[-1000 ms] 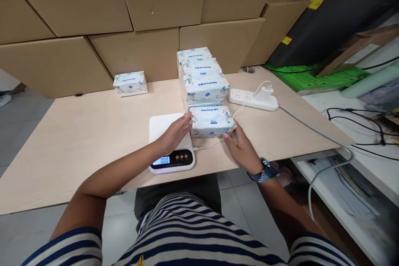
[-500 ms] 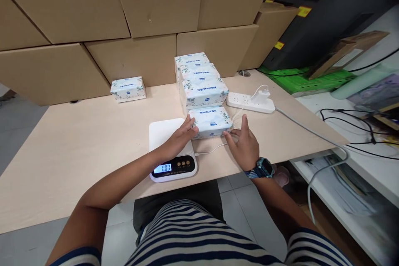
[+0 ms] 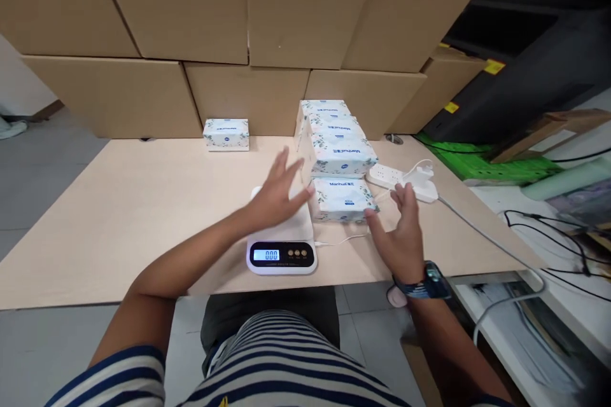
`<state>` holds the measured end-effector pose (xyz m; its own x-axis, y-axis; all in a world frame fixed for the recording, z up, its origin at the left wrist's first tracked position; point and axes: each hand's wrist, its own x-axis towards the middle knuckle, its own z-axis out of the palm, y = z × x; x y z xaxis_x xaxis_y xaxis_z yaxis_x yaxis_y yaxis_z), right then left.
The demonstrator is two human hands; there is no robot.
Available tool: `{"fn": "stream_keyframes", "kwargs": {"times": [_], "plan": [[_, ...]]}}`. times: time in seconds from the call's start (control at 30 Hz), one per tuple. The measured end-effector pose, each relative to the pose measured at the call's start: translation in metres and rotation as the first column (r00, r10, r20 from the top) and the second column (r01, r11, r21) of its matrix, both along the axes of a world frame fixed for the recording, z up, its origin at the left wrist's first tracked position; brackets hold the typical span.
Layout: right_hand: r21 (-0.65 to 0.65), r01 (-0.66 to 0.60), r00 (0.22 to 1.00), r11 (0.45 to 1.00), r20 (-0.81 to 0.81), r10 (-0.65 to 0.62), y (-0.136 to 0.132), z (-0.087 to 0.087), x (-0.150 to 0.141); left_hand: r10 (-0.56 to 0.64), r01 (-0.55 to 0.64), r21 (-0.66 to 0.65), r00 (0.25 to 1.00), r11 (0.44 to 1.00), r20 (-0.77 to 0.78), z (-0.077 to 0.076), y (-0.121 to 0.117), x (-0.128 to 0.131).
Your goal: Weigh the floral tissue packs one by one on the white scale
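My left hand [image 3: 277, 196] hovers over a white digital scale [image 3: 281, 258], fingers spread and holding nothing. The scale's lit display reads 0.00. Just right of it lies a tissue pack [image 3: 342, 198], white and blue with "Manhua" print, at the front of a stack of tissue packs [image 3: 341, 149]. My right hand [image 3: 400, 232], wearing a watch [image 3: 432, 281], is open at the front pack's right side. Its thumb is close to the pack's corner; whether it touches, I cannot tell. One more tissue pack [image 3: 226, 135] sits apart at the back left.
Cardboard boxes [image 3: 195, 6] form a wall along the table's back edge. A white power strip [image 3: 403, 182] with a plugged-in adapter lies right of the stack, its grey cable [image 3: 491, 238] running over the table's right edge. A side shelf holds a green crate [image 3: 477, 162] and black cables.
Both hands have come off the front tissue pack, the left lifting away to the left with fingers spreading. The pack stays in front of the stack. The camera view has shifted.
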<state>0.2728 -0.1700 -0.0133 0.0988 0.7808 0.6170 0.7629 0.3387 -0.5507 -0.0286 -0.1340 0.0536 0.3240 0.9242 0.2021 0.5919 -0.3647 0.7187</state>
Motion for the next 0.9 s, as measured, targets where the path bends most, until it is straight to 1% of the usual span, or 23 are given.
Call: {"fn": "stream_keyframes", "kwargs": {"times": [0.03, 0.07, 0.1, 0.13, 0.17, 0.2, 0.23, 0.27, 0.3, 0.33, 0.37, 0.4, 0.43, 0.47, 0.5, 0.53, 0.6, 0.67, 0.7, 0.77, 0.83, 0.9], "plan": [[0.077, -0.093, 0.993, 0.993, -0.066, 0.098, 0.000, 0.016, -0.008, 0.067, -0.070, 0.076, 0.997, 0.995, 0.043, 0.005, 0.014, -0.015], [0.153, -0.195, 0.971, 0.969, -0.106, 0.213, 0.002, 0.033, -0.018, 0.142, -0.156, 0.137, 0.984, 0.978, 0.107, 0.009, 0.030, -0.032], [0.212, -0.294, 0.940, 0.932, -0.110, 0.322, 0.006, 0.050, -0.031, 0.218, -0.252, 0.178, 0.957, 0.951, 0.189, 0.011, 0.048, -0.049], [0.241, -0.393, 0.903, 0.887, -0.080, 0.422, 0.014, 0.066, -0.046, 0.294, -0.355, 0.195, 0.913, 0.914, 0.282, 0.012, 0.066, -0.067], [0.226, -0.480, 0.864, 0.848, -0.047, 0.502, 0.027, 0.079, -0.064, 0.359, -0.443, 0.186, 0.861, 0.877, 0.360, 0.010, 0.084, -0.085], [0.179, -0.549, 0.826, 0.817, -0.037, 0.563, 0.044, 0.090, -0.085, 0.418, -0.513, 0.153, 0.810, 0.844, 0.411, 0.006, 0.100, -0.101], [0.116, -0.590, 0.799, 0.799, -0.060, 0.599, 0.065, 0.097, -0.107, 0.479, -0.576, 0.108, 0.758, 0.811, 0.443, 0.000, 0.113, -0.116], [0.058, -0.617, 0.776, 0.785, -0.121, 0.619, 0.088, 0.101, -0.132, 0.541, -0.633, 0.059, 0.702, 0.772, 0.463, -0.009, 0.123, -0.129], [0.004, -0.630, 0.756, 0.776, -0.221, 0.615, 0.113, 0.101, -0.158, 0.594, -0.681, 0.015, 0.649, 0.732, 0.475, -0.020, 0.130, -0.140], [-0.051, -0.622, 0.745, 0.781, -0.346, 0.570, 0.138, 0.100, -0.184, 0.637, -0.717, -0.029, 0.600, 0.697, 0.483, -0.032, 0.134, -0.149], [-0.119, -0.586, 0.743, 0.801, -0.474, 0.473, 0.160, 0.096, -0.209, 0.669, -0.740, -0.069, 0.559, 0.669, 0.490, -0.043, 0.135, -0.156], [-0.202, -0.519, 0.743, 0.830, -0.587, 0.322, 0.179, 0.091, -0.232, 0.690, -0.754, -0.102, 0.527, 0.649, 0.496, -0.054, 0.135, -0.161], [-0.301, -0.409, 0.734, 0.862, -0.670, 0.114, 0.193, 0.086, -0.250, 0.703, -0.759, -0.131, 0.505, 0.638, 0.501, -0.063, 0.134, -0.165], [-0.397, -0.307, 0.704, 0.865, -0.706, -0.074, 0.203, 0.081, -0.265, 0.710, -0.759, -0.152, 0.492, 0.633, 0.503, -0.070, 0.132, -0.168], [-0.477, -0.231, 0.669, 0.848, -0.711, -0.218, 0.208, 0.076, -0.274, 0.714, -0.759, -0.163, 0.485, 0.630, 0.504, -0.075, 0.131, -0.170], [-0.544, -0.169, 0.632, 0.822, -0.699, -0.333, 0.211, 0.070, -0.279, 0.717, -0.759, -0.171, 0.480, 0.628, 0.506, -0.078, 0.130, -0.171], [-0.633, -0.099, 0.579, 0.768, -0.664, -0.473, 0.211, 0.059, -0.279, 0.722, -0.758, -0.188, 0.469, 0.625, 0.508, -0.080, 0.128, -0.175], [-0.680, -0.043, 0.530, 0.732, -0.637, -0.560, 0.212, 0.047, -0.275, 0.731, -0.757, -0.211, 0.455, 0.618, 0.508, -0.080, 0.128, -0.179], [-0.688, -0.023, 0.514, 0.726, -0.631, -0.581, 0.214, 0.042, -0.274, 0.734, -0.756, -0.222, 0.449, 0.616, 0.509, -0.081, 0.128, -0.181], [-0.681, -0.012, 0.508, 0.732, -0.635, -0.582, 0.219, 0.035, -0.278, 0.729, -0.744, -0.233, 0.454, 0.627, 0.513, -0.085, 0.129, -0.183], [-0.645, -0.049, 0.531, 0.762, -0.663, -0.527, 0.225, 0.030, -0.291, 0.707, -0.718, -0.229, 0.482, 0.657, 0.518, -0.089, 0.131, -0.183], [-0.571, -0.156, 0.575, 0.806, -0.716, -0.396, 0.228, 0.028, -0.310, 0.664, -0.680, -0.205, 0.529, 0.705, 0.529, -0.091, 0.133, -0.182]]}}
